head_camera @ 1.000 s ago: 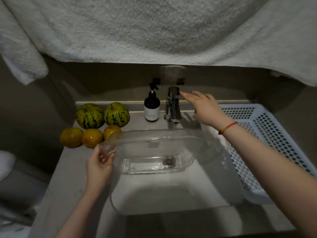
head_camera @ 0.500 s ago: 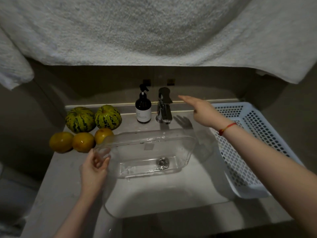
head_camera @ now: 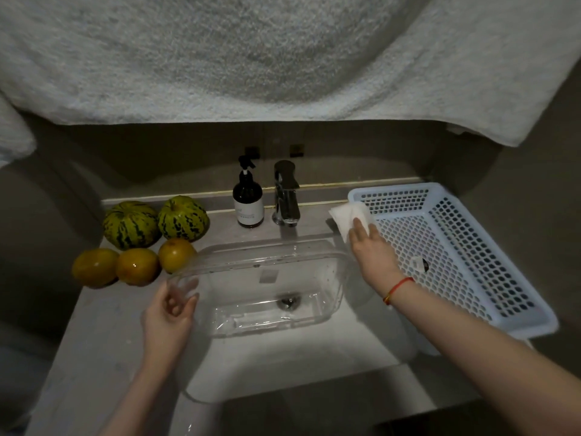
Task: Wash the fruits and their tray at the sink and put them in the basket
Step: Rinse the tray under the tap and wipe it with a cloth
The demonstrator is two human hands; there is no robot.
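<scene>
Your left hand [head_camera: 169,313] grips the clear tray [head_camera: 267,284] by its left end, long axis running left-right over the sink [head_camera: 314,357], opening tilted toward you. Your right hand [head_camera: 371,247] lies flat-fingered on a white cloth [head_camera: 347,215] beside the basket [head_camera: 456,247]

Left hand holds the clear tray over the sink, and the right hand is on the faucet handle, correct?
Not quite. The head view shows the left hand holding the clear tray over the sink, but the right hand rests on a white cloth beside the basket.
</scene>
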